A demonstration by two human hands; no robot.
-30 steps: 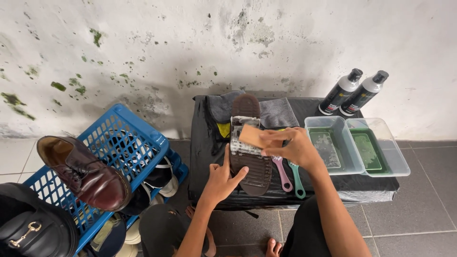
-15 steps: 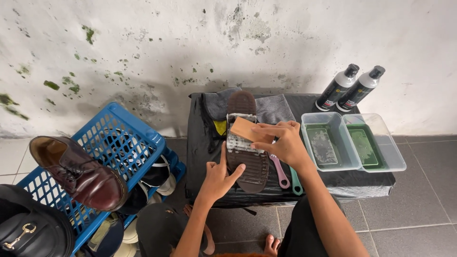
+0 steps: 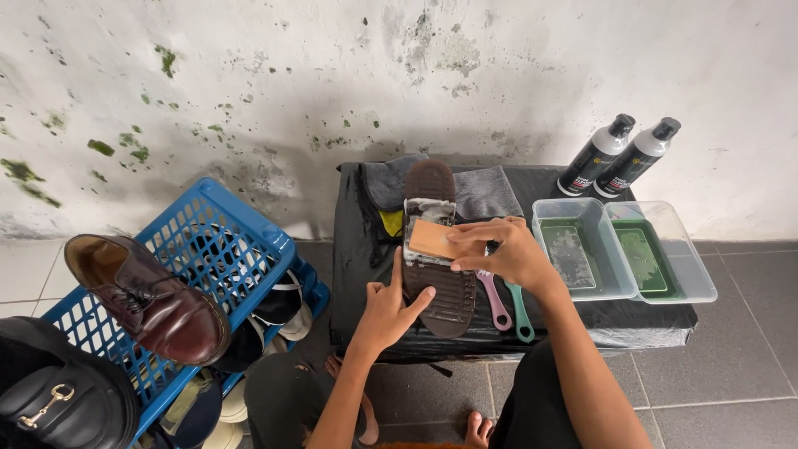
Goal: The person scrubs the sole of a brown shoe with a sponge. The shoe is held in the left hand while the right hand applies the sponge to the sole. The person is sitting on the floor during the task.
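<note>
A dark brown shoe (image 3: 432,179) lies sole up on the black covered table (image 3: 632,320). White foam covers the middle of its sole (image 3: 453,295). My left hand (image 3: 389,309) rests against the left side of the sole, fingers spread. My right hand (image 3: 507,252) presses a tan wooden-backed brush (image 3: 431,239) onto the foamy part of the sole.
Pink (image 3: 496,303) and teal (image 3: 519,309) brush handles lie right of the shoe. Two clear tubs (image 3: 582,249) (image 3: 661,254) with greenish water and two black-and-white bottles (image 3: 615,158) stand on the right. Grey cloths (image 3: 486,193) lie behind. A blue crate (image 3: 212,249) with a maroon shoe (image 3: 150,303) stands left.
My right hand has slid the brush up along the sole, away from me. The left hand keeps its place beside the shoe.
</note>
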